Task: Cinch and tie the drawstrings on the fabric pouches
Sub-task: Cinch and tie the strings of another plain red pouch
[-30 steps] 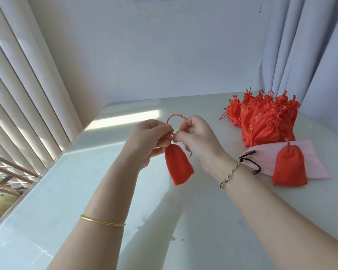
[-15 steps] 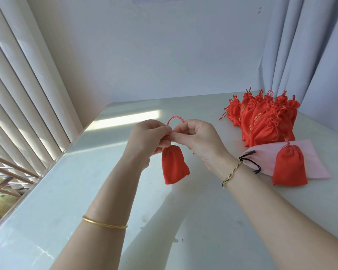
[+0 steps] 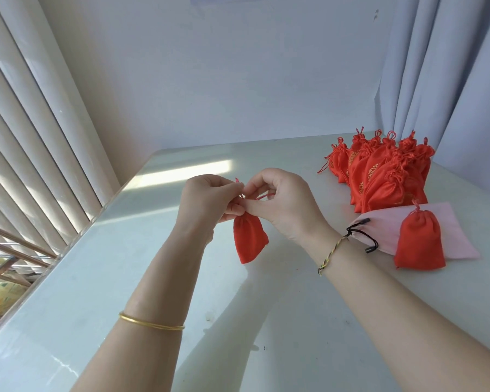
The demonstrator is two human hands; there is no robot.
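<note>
A small red fabric pouch [image 3: 249,239] hangs above the white table, held at its gathered neck between both hands. My left hand [image 3: 210,199] pinches the red drawstring [image 3: 262,196] at the neck from the left. My right hand [image 3: 283,202] pinches the same cord from the right, with a short loop of it showing under the fingers. The pouch mouth itself is hidden by my fingertips.
A heap of cinched red pouches [image 3: 379,171] stands at the back right. A pink pouch [image 3: 447,222] with a black cord lies at the right, a red pouch [image 3: 419,241] resting on it. Window slats [image 3: 26,137] line the left table edge; a curtain [image 3: 436,66] hangs at the right.
The tall loop of drawstring above my hands has shrunk to a short bit of cord. My fingertips have come closer together over the pouch neck, and the pouch has swung slightly.
</note>
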